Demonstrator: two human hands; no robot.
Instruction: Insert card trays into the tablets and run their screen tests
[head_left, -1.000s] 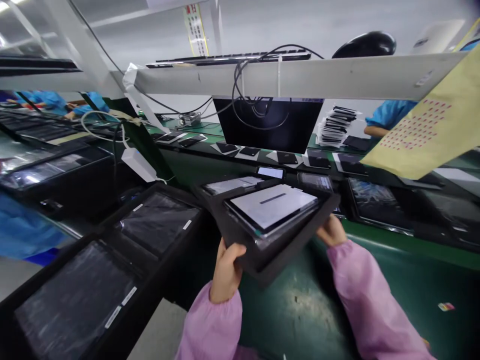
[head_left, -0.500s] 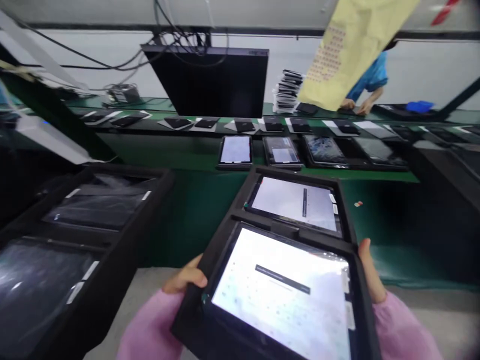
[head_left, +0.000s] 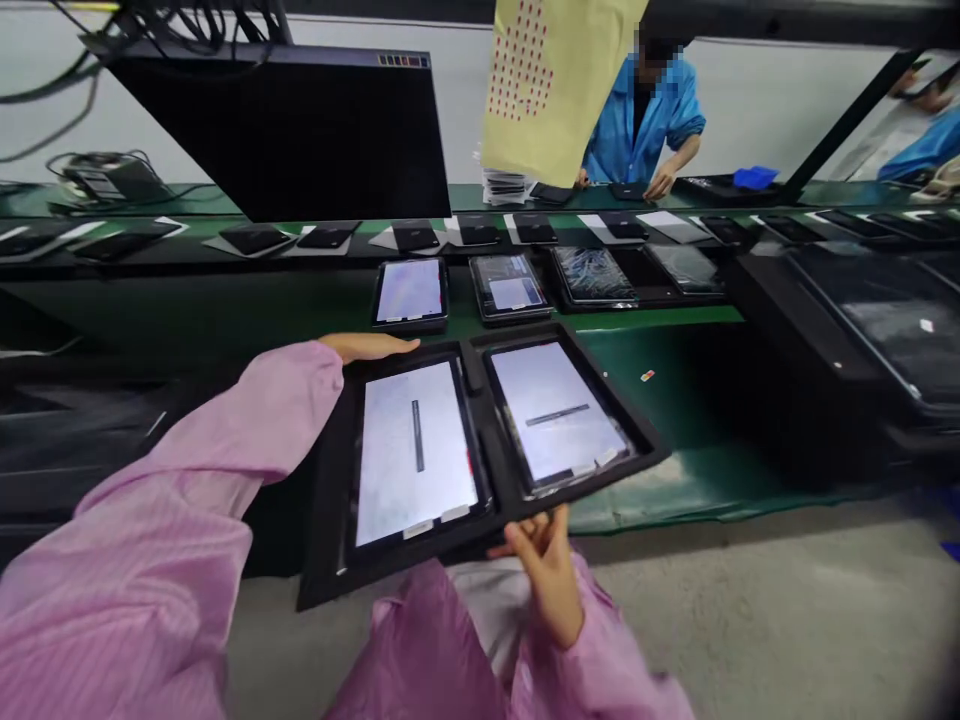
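Black foam tray is up front over the edge of the green work surface, tilted a bit, w/ 2 compartments side by side. Each one has a tablet in it, face up: left tablet & right tablet, both w/ lit white screens, a dark bar across the display & small white labels along the near edge.

L hand is on the far edge near the left corner, fingers pretty straight. Thumb's hidden, so can't tell how tightly it's closed on the tray. R hand is at the near edge below the right tablet, about half open, thumb & fingers apart, fingertips up against the rim.

Just behind: a smaller lit tablet and a dimmer tablet, then a larger tray w/ 2 film-covered tablets. Black trays off to the right, tiny colored sticker on the green. Dark monitor upper left, yellow sheet hanging btwn it & a person in blue, whose hands are at a dark device across the bench.
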